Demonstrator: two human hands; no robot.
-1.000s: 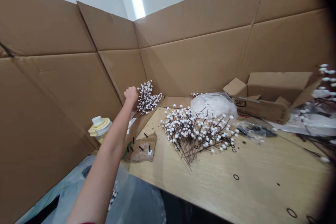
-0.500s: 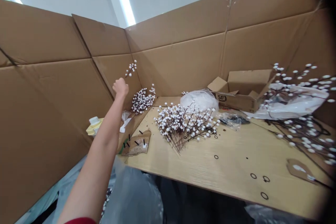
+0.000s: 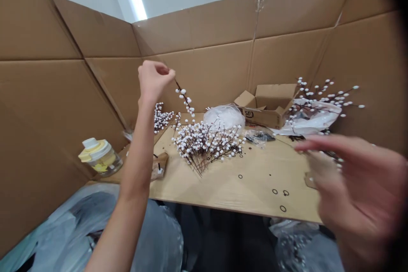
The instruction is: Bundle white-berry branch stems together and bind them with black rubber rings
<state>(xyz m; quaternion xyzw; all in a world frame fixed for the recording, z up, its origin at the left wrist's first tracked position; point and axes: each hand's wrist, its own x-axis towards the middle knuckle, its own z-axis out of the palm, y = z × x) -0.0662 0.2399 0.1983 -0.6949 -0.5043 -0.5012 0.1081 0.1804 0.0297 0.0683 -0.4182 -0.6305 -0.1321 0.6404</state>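
My left hand [image 3: 156, 78] is raised over the left part of the table, its fingers pinched on the stem of a white-berry sprig [image 3: 185, 98]. The sprig tilts down to the right, its berries just above a fanned bunch of white-berry stems [image 3: 204, 144] lying on the table. In the right foreground, my right hand [image 3: 360, 191] is blurred by motion. Its index finger stretches left, and no held thing shows in it. Another cluster of berry stems [image 3: 162, 118] lies behind my left forearm.
Cardboard walls enclose the wooden table [image 3: 223, 195]. At the back are a clear plastic bag [image 3: 225, 117], an open carton [image 3: 267, 108] and berry branches [image 3: 325, 93] on white plastic. A yellow-lidded jar [image 3: 100, 157] stands left. Small black rings [image 3: 274, 191] dot the table. Plastic bags [image 3: 162, 233] hang below.
My left hand has swung the sprig from pointing upward to pointing down, over the bunch. My right hand has come into view at the right. The view has shifted, bringing the jar into sight.
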